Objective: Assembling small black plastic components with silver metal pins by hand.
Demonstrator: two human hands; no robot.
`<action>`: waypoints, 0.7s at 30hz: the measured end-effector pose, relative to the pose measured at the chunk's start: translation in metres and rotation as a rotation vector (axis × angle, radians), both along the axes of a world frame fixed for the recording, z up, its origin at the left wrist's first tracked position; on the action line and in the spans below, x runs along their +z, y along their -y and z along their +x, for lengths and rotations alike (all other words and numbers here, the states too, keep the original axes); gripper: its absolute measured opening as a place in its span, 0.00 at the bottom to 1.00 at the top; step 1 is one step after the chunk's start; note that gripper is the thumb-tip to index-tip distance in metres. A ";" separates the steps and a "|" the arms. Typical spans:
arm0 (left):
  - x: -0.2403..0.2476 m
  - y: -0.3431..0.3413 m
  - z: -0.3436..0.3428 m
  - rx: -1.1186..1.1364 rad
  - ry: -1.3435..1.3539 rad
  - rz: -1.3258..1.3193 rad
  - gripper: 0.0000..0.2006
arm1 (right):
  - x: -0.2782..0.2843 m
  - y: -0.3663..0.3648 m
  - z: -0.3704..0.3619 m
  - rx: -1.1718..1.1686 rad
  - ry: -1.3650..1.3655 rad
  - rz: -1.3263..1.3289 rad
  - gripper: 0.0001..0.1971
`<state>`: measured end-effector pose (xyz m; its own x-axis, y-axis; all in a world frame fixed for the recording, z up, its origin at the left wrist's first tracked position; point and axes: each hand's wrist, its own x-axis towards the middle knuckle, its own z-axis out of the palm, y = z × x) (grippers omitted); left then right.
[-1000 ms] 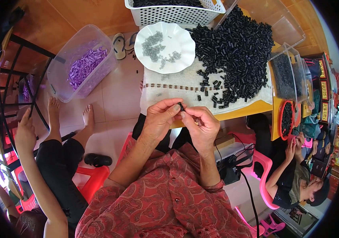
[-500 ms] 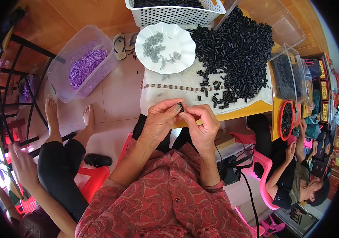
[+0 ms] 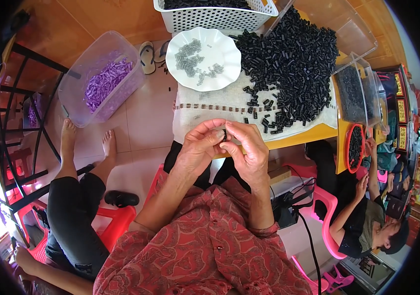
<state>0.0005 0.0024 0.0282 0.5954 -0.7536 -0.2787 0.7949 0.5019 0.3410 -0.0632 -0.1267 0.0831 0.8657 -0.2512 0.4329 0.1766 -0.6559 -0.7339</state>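
Note:
Just in front of the table's near edge, my left hand [image 3: 197, 147] pinches a small black cylindrical piece [image 3: 225, 135] between thumb and fingers. My right hand [image 3: 248, 150] meets it there, its thumb and fingertips closed around the same piece. Beyond my hands, a white scalloped plate [image 3: 229, 59] on the cloth holds many small clear pieces [image 3: 189, 56]. To its right spreads a large heap of small black cylinders [image 3: 293, 69], with several loose ones near the front edge.
A white perforated basket [image 3: 215, 20] of black pieces stands behind the plate. Clear bins [image 3: 355, 93] and a red basket [image 3: 354, 148] sit at the right. On the floor left is a clear tub [image 3: 72, 93] of purple pieces. Other people sit on both sides.
My right hand's fingers have shifted up and inward over the black piece. At the left, the other person's raised hand has dropped lower.

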 end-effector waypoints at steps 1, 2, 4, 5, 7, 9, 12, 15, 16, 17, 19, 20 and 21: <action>-0.001 0.000 -0.001 0.000 0.000 0.000 0.13 | 0.000 0.000 0.000 0.002 -0.011 0.000 0.21; -0.001 0.001 -0.002 0.013 -0.010 0.004 0.12 | 0.000 -0.001 0.000 0.003 -0.011 0.000 0.21; -0.003 0.003 -0.004 0.027 -0.020 0.007 0.12 | -0.003 -0.001 -0.002 -0.072 -0.011 0.026 0.17; -0.005 0.004 -0.004 0.025 -0.030 -0.013 0.12 | -0.004 -0.002 -0.002 -0.072 -0.011 0.026 0.17; -0.007 0.005 -0.006 0.023 -0.040 -0.033 0.11 | -0.007 -0.005 -0.003 -0.130 0.017 0.054 0.13; -0.008 0.006 -0.007 0.064 -0.022 -0.060 0.11 | -0.008 -0.008 -0.004 -0.174 0.023 0.057 0.12; -0.003 0.005 -0.008 0.064 -0.054 -0.094 0.11 | -0.009 -0.014 -0.004 -0.232 0.037 0.047 0.11; -0.010 0.006 -0.011 0.128 -0.041 -0.105 0.11 | -0.011 -0.022 -0.003 -0.252 0.048 0.037 0.10; -0.011 0.007 -0.011 0.129 -0.041 -0.105 0.11 | -0.012 -0.024 -0.003 -0.258 0.051 0.042 0.09; -0.012 0.007 -0.011 0.150 -0.022 -0.108 0.11 | -0.012 -0.026 -0.003 -0.257 0.052 0.041 0.09; -0.012 0.007 -0.010 0.172 -0.004 -0.111 0.11 | -0.011 -0.029 -0.003 -0.257 0.031 0.070 0.08; -0.011 0.006 -0.009 0.172 -0.003 -0.096 0.11 | -0.012 -0.030 -0.003 -0.257 0.031 0.070 0.08; -0.010 0.006 -0.009 0.174 -0.002 -0.082 0.11 | -0.014 -0.031 -0.003 -0.251 0.027 0.103 0.08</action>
